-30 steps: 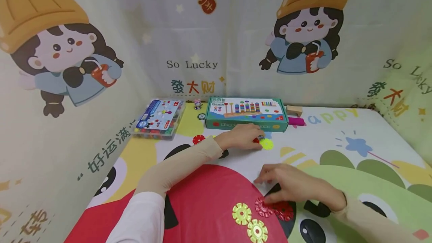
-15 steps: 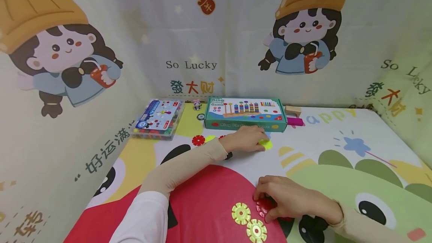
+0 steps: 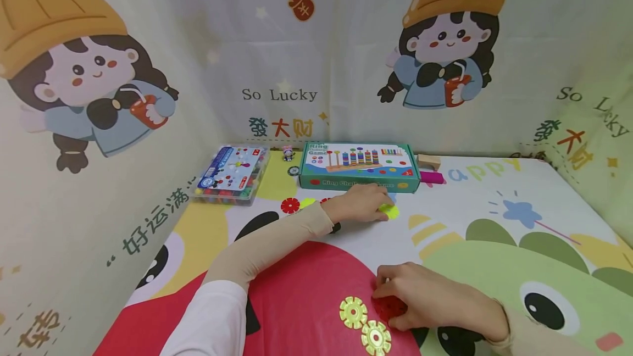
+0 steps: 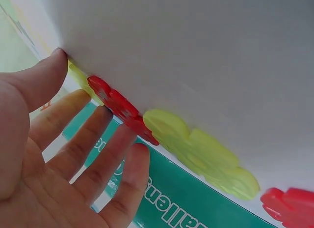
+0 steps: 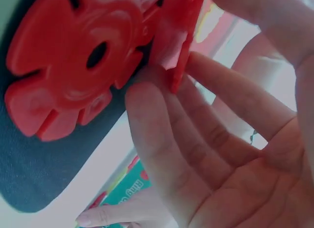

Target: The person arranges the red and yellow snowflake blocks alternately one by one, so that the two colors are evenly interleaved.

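My left hand (image 3: pixel 360 202) reaches to the back of the table, beside the long green box. In the left wrist view its thumb and index fingertip pinch the edges of a flat yellow snowflake disc (image 4: pixel 77 76). That disc ends a row with a red disc (image 4: pixel 120 110), another yellow disc (image 4: pixel 201 154) and another red disc (image 4: pixel 292 207). My right hand (image 3: pixel 432 296), nearer the front, pinches a red snowflake disc (image 5: pixel 182 56) that stands tilted on edge between thumb and fingers. A second red disc (image 5: pixel 73 66) lies flat on the black printed patch.
Two yellow discs (image 3: pixel 353 312) lie left of my right hand. Along the back stand the green ring game box (image 3: pixel 359 167), a clear case of coloured beads (image 3: pixel 230 174), a small figurine (image 3: pixel 288 153), a wooden block (image 3: pixel 428 162) and a magenta piece (image 3: pixel 432 178).
My left hand has shifted slightly right onto the yellow disc at the row's end. My right hand has moved down over the red discs and taken hold of one.
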The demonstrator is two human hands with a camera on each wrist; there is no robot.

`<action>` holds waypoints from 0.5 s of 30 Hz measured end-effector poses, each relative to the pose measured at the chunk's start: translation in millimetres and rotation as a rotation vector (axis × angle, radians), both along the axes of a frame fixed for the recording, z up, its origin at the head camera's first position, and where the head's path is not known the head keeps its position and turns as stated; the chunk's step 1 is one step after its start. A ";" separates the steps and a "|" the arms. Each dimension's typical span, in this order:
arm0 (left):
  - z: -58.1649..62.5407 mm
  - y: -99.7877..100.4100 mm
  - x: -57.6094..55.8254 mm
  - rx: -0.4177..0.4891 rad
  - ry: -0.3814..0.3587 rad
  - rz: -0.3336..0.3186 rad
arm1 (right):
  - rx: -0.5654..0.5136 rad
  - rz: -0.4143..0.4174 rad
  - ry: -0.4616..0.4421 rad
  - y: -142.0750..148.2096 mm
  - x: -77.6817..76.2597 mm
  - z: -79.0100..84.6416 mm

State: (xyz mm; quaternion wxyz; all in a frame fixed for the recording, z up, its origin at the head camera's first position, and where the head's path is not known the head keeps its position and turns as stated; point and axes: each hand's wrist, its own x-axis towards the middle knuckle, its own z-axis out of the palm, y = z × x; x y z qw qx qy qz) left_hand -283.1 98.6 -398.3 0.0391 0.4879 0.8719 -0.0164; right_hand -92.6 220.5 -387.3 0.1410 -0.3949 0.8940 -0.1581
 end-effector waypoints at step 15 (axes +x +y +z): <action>0.4 0.3 -1.6 0.027 -0.028 -0.004 | -0.107 -0.131 0.291 49.4 -55.4 11.5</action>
